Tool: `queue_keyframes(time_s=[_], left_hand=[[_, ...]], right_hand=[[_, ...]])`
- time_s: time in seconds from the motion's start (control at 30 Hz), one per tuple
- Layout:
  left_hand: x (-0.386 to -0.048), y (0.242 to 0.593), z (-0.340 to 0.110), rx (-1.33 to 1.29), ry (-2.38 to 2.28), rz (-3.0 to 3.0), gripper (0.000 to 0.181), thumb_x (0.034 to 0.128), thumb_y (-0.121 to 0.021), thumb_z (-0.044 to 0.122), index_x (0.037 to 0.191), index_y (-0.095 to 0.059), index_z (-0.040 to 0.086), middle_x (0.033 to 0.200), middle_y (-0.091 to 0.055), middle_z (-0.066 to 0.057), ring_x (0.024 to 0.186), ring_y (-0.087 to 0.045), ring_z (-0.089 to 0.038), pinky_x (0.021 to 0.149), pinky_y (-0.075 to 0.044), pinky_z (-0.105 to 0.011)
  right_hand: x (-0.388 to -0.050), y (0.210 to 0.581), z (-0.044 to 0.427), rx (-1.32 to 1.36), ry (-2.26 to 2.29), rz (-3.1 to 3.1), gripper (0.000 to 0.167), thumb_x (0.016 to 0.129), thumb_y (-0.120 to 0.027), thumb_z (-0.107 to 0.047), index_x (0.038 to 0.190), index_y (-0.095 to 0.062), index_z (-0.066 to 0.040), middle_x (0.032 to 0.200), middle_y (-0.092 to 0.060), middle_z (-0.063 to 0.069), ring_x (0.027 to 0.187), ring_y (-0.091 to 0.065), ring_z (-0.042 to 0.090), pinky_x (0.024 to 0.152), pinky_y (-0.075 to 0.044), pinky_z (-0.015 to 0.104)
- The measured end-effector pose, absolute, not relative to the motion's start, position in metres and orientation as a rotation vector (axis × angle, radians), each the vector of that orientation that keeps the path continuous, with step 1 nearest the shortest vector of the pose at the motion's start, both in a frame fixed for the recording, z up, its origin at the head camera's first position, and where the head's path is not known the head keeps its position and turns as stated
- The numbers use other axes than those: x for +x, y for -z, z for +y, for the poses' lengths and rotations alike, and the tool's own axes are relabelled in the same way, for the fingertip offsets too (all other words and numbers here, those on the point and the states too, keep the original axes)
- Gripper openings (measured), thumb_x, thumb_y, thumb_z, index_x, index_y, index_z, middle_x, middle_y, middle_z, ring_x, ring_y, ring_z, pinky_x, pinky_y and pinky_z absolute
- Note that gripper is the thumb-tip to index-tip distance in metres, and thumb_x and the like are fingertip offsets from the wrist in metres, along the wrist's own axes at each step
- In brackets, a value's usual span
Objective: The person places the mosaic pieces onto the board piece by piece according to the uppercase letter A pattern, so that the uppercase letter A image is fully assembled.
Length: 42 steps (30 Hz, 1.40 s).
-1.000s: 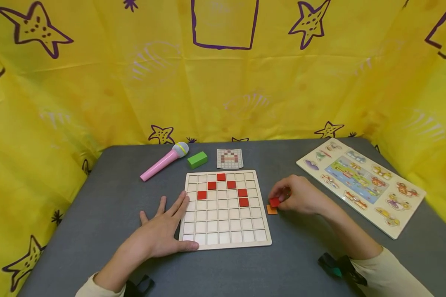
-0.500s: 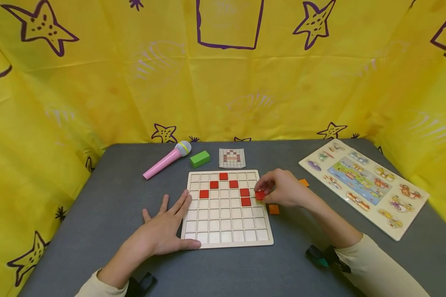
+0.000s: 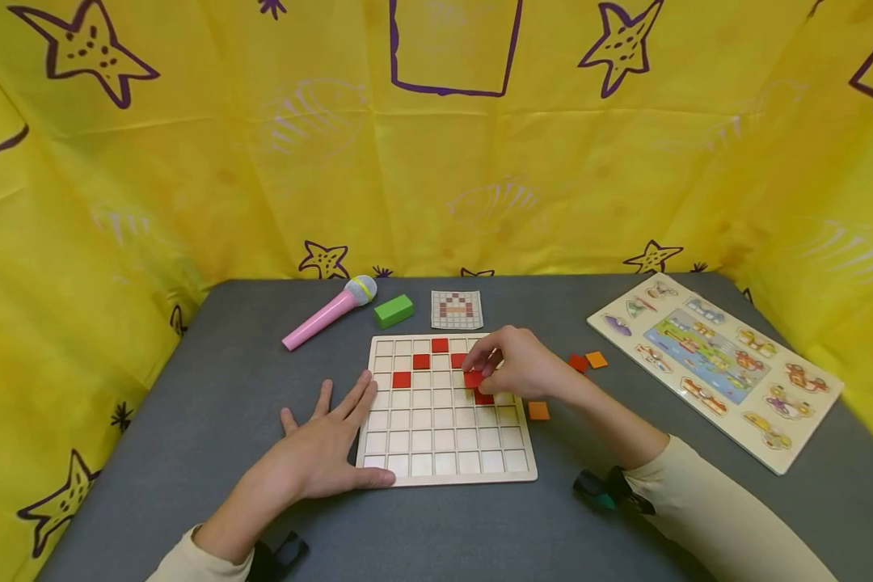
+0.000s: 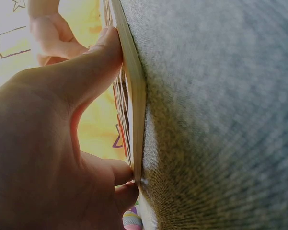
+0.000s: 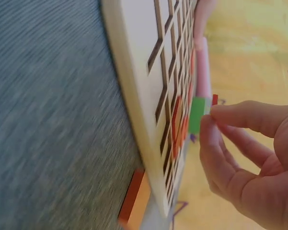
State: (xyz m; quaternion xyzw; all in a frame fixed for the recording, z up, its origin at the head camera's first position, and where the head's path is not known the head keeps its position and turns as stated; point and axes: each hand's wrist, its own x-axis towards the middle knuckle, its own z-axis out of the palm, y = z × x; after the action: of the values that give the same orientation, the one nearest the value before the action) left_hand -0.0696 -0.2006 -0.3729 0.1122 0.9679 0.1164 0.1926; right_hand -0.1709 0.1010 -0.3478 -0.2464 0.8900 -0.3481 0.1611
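Note:
In the head view a light wooden grid board (image 3: 422, 440) has several red tiles (image 3: 402, 380) in its upper cells. The left hand (image 3: 323, 453) lies spread along the board's left edge, its thumb at the near corner. Over the board's upper right part, the right hand (image 3: 520, 368) pinches a red tile (image 3: 473, 379) between thumb and fingers. That tile partly covers the cells below it. In the right wrist view, the right hand (image 5: 254, 153) holds the tile (image 5: 215, 99) above the board, mostly hidden by the fingertips. The left wrist view has the left hand (image 4: 52, 115) against the board's edge (image 4: 136, 96).
Right of the board lie two orange tiles (image 3: 538, 411) and a red one (image 3: 578, 363). A small pattern card (image 3: 457, 310), a green block (image 3: 394, 310) and a pink toy microphone (image 3: 323, 318) lie behind it. A picture puzzle board (image 3: 698, 364) lies at the right.
The right hand has moved left from beside the board to above it, carrying the red tile. Loose orange and red tiles beyond the right forearm have come into view. The left hand has stayed on the board.

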Motion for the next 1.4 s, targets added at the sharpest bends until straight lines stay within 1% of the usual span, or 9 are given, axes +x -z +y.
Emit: queue_keyframes(time_s=[0.23, 0.37, 0.5, 0.8, 1.1, 1.4], left_hand=[[-0.07, 0.374, -0.2, 0.318, -0.324, 2.728, 0.132, 0.071, -0.068, 0.088, 0.17, -0.009, 0.023, 0.178, -0.001, 0.003, 0.155, -0.008, -0.059, 0.094, -0.006, -0.097], [-0.07, 0.374, -0.2, 0.314, -0.323, 2.725, 0.133, 0.0707, -0.068, 0.089, 0.17, -0.009, 0.022, 0.178, -0.002, 0.002, 0.155, -0.009, -0.06, 0.094, -0.007, -0.097], [-0.07, 0.375, -0.201, 0.318, -0.322, 2.726, 0.133, 0.0706, -0.068, 0.089, 0.17, -0.009, 0.022, 0.178, -0.002, 0.001, 0.155, -0.01, -0.06, 0.094, -0.008, -0.097], [-0.069, 0.375, -0.202, 0.338, -0.312, 2.743, 0.132, 0.0716, -0.067, 0.089, 0.17, -0.01, 0.021, 0.178, -0.004, 0.001, 0.155, -0.011, -0.06, 0.093, -0.01, -0.097], [-0.069, 0.376, -0.202, 0.344, -0.322, 2.748, 0.132, 0.0716, -0.067, 0.089, 0.17, -0.011, 0.021, 0.178, -0.004, 0.001, 0.155, -0.011, -0.059, 0.093, -0.01, -0.097], [-0.069, 0.375, -0.202, 0.339, -0.317, 2.744, 0.131, 0.0717, -0.067, 0.089, 0.17, -0.01, 0.022, 0.178, -0.003, 0.002, 0.155, -0.01, -0.058, 0.094, -0.01, -0.097]], right_hand=[[-0.168, 0.343, 0.077, -0.669, 1.028, 2.488, 0.025, 0.078, -0.086, -0.002, 0.097, -0.081, -0.017, 0.086, -0.074, -0.003, 0.081, -0.066, 0.018, 0.073, -0.057, 0.03], [-0.167, 0.342, 0.064, -0.699, 1.037, 2.467, 0.025, 0.077, -0.085, 0.0, 0.096, -0.081, -0.015, 0.086, -0.074, -0.002, 0.081, -0.066, 0.017, 0.073, -0.056, 0.03], [-0.166, 0.344, 0.05, -0.712, 1.026, 2.463, 0.025, 0.075, -0.086, 0.001, 0.093, -0.081, -0.016, 0.084, -0.073, -0.003, 0.08, -0.065, 0.016, 0.073, -0.055, 0.028], [-0.167, 0.35, 0.023, -0.775, 1.008, 2.474, 0.027, 0.07, -0.083, 0.005, 0.088, -0.079, -0.014, 0.077, -0.07, -0.004, 0.075, -0.062, 0.011, 0.068, -0.052, 0.025], [-0.169, 0.354, 0.006, -0.775, 0.944, 2.497, 0.025, 0.069, -0.084, 0.005, 0.085, -0.08, -0.014, 0.071, -0.068, -0.006, 0.071, -0.06, 0.009, 0.065, -0.047, 0.022], [-0.17, 0.357, -0.002, -0.801, 0.823, 2.561, 0.023, 0.068, -0.089, 0.0, 0.084, -0.081, -0.015, 0.068, -0.066, -0.008, 0.071, -0.058, 0.008, 0.065, -0.045, 0.022]])
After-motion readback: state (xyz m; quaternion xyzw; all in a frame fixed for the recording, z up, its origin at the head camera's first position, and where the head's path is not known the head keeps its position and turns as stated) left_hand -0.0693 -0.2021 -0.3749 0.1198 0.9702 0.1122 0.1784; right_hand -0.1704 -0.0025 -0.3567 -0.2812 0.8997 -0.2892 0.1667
